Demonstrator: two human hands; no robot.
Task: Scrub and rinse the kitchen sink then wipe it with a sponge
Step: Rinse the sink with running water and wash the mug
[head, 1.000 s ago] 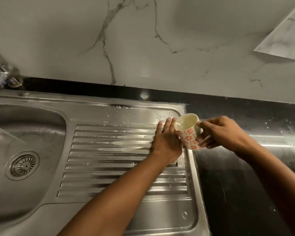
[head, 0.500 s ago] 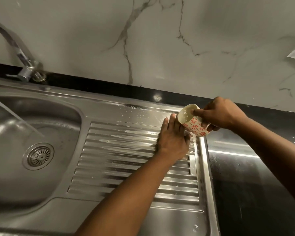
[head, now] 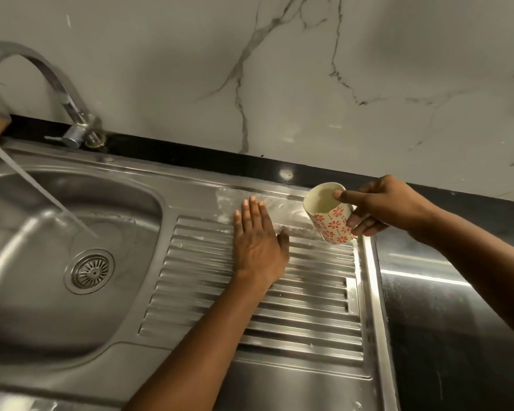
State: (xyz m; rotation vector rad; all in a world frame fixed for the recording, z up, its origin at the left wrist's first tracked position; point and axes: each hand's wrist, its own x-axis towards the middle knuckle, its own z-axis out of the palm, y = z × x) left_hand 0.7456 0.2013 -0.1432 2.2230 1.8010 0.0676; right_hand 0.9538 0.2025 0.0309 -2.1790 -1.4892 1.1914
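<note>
Water (head: 42, 197) runs into the sink (head: 27, 307). Left hand (head: 258, 247) lies flat on the ribbed drainboard (head: 309, 307). Right hand (head: 392, 206) holds a tipped flower cup (head: 336, 223), maybe empty.

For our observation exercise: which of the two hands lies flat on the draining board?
The left hand, its fingers straight; the right hand grips a flowered cup instead.

Brushed, wet steel sink (head: 190, 185); glossy black counter (head: 445, 321); veined marble wall (head: 279, 84); glazed cup (head: 333, 223).
</note>
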